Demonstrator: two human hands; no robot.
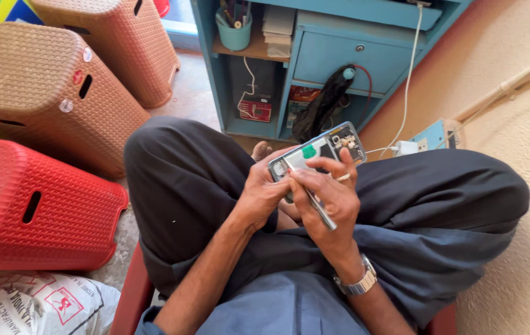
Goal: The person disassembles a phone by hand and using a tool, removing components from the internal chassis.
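An opened mobile phone (pixel 322 147) with its back cover off shows a green part and small components. My left hand (pixel 263 193) grips its lower end from the left, over my crossed legs. My right hand (pixel 330 197), with a ring and a metal wristwatch (pixel 358 282), holds a thin metal tool (pixel 319 208) like tweezers, its tip pressed against the phone's inner side near the left end.
Two tan woven plastic stools (pixel 42 87) and a red one (pixel 42 211) lie at the left. A blue wooden cabinet (pixel 333 56) stands ahead with a cup of tools (pixel 234 31), a black cloth and a white cable. A wall socket (pixel 429 136) sits at the right. A printed sack (pixel 35 304) lies lower left.
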